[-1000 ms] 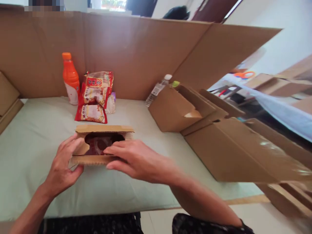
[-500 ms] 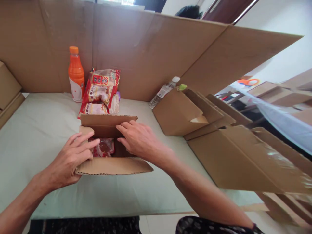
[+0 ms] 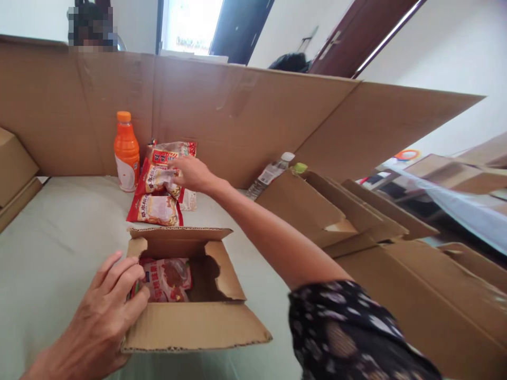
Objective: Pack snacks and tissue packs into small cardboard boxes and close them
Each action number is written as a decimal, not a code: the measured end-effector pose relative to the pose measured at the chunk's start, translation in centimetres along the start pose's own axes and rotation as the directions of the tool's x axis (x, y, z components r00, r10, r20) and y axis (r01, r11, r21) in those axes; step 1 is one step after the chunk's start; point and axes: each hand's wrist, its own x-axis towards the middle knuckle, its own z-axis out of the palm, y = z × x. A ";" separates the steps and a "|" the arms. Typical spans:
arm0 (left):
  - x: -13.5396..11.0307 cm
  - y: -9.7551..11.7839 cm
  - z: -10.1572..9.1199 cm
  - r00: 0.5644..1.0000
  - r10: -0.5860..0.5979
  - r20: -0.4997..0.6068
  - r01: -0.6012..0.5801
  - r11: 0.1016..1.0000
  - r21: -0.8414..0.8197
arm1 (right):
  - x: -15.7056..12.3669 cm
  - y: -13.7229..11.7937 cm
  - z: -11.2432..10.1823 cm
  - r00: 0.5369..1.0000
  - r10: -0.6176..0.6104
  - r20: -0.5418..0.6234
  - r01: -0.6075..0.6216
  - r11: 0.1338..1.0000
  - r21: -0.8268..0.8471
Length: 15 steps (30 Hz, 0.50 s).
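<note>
A small open cardboard box (image 3: 190, 327) sits on the pale green table (image 3: 51, 232) in front of me, with a red snack packet (image 3: 166, 278) lying inside. My left hand (image 3: 99, 322) rests on the box's left side, fingers curled over the left flap. My right hand (image 3: 189, 174) is stretched to the back of the table and pinches the top of a red and white snack packet (image 3: 158, 179) in a small pile. Another packet (image 3: 155, 210) lies flat in front of that pile.
An orange drink bottle (image 3: 127, 152) stands left of the packets. A tall cardboard wall (image 3: 245, 116) runs along the back. A clear water bottle (image 3: 269, 174) lies by several empty cardboard boxes (image 3: 317, 211) stacked at the right. More boxes (image 3: 13, 169) sit at the left edge.
My right hand has left the box and reached back to the packet pile. The box's flaps stand open now, and my left hand has stayed at its left side.
</note>
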 end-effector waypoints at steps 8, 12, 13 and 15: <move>-0.8 -0.6 -0.2 0.998 -0.057 -0.025 0.058 0.998 0.035 | 2.3 1.9 1.4 0.977 0.105 -0.184 -0.083 0.989 0.126; -0.8 -0.8 0.0 0.997 -0.070 -0.028 0.069 0.997 -0.015 | -6.4 1.2 -0.7 0.822 0.228 -0.521 0.138 0.809 0.572; -0.8 -0.7 0.0 0.997 -0.073 -0.036 0.072 0.997 -0.018 | -8.9 0.1 -0.9 0.813 0.250 -0.526 0.177 0.755 0.632; -0.7 -0.6 0.0 0.996 -0.076 -0.054 0.076 0.997 -0.008 | -13.3 -2.4 -0.9 0.830 0.248 -0.500 0.208 0.695 0.689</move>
